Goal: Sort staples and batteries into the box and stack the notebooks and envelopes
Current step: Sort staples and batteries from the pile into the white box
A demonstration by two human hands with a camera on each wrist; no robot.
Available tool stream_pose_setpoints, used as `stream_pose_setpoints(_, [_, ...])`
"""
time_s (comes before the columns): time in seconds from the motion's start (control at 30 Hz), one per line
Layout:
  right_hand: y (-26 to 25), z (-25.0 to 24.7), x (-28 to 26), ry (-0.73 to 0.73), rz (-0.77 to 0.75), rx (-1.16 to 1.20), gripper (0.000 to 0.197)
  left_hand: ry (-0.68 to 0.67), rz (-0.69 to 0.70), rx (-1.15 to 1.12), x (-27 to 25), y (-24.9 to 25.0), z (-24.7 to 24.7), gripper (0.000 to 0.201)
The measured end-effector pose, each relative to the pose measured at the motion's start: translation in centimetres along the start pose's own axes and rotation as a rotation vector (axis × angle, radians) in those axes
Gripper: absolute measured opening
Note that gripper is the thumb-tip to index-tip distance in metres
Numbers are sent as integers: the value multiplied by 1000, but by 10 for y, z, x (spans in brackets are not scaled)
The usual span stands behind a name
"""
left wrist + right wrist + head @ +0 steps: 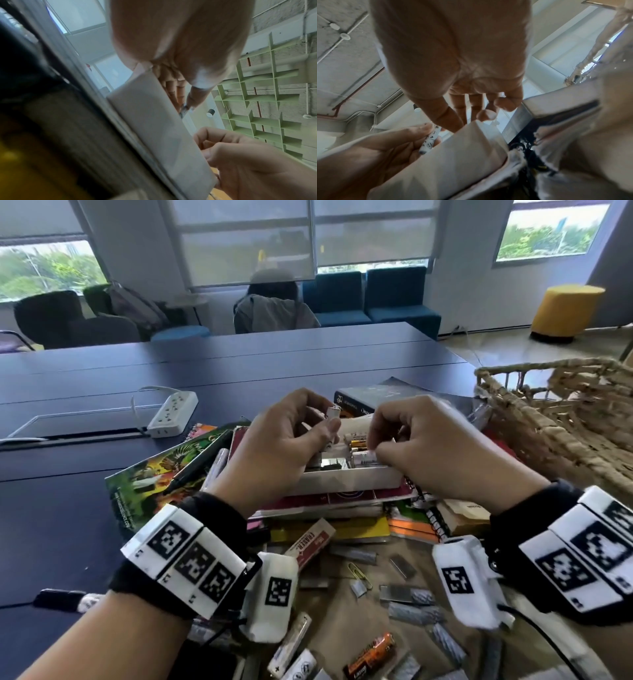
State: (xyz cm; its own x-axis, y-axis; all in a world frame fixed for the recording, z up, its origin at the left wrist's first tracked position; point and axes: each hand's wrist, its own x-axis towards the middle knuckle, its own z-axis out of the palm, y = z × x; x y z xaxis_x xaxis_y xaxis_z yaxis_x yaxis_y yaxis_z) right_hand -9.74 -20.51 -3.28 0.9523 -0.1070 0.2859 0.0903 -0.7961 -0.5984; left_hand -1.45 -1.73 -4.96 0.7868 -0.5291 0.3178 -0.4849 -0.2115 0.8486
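Nearest the camera, loose on the brown surface: an orange battery (371,657), two white batteries (291,642), grey staple strips (409,594), a yellow paper clip (359,575) and a boxed eraser (310,544). Both wrists wear black bands with white marker blocks.

Next out, a messy pile of notebooks (329,508) – red cover on top, yellow and orange spiral-bound ones under it, a green illustrated one (150,474) sliding off to the left with a black pen (202,463) lying across it.

The white box (346,481) sits on top of that pile, open. Inside it, batteries (358,444) lie at the far side and shiny staple strips show toward the middle.

Left hand (284,446) is at the box's left end, fingers curled around a white battery (331,419), thumb pressed on it; the right wrist view shows the same white printed cylinder (430,139) pinched between its fingers. Right hand (431,446) is over the box's right half, thumb and forefinger pinched together on something small and pale at the box interior; what it is cannot be told. Its other fingers are curled.

Beyond the box: a dark book (376,398), a woven basket (561,419) to the right, a white power strip (173,414) to the left on the dark blue table (239,354).

Far back: a seated person, blue chairs, a yellow stool, windows.
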Motion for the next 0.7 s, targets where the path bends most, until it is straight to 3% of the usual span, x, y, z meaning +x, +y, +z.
stream_pose_setpoints(0.13, [-2,0,0,1,6,-98,21,-2,19,-19,-4,5,1,20])
stream_pose_setpoints(0.4, [4,0,1,-11,9,-157,24,1,7,-40,-4,4,1,15])
stream_pose_setpoints(0.7, [2,1,0,77,-109,15,15,29,-20,-182,-3,4,1,27])
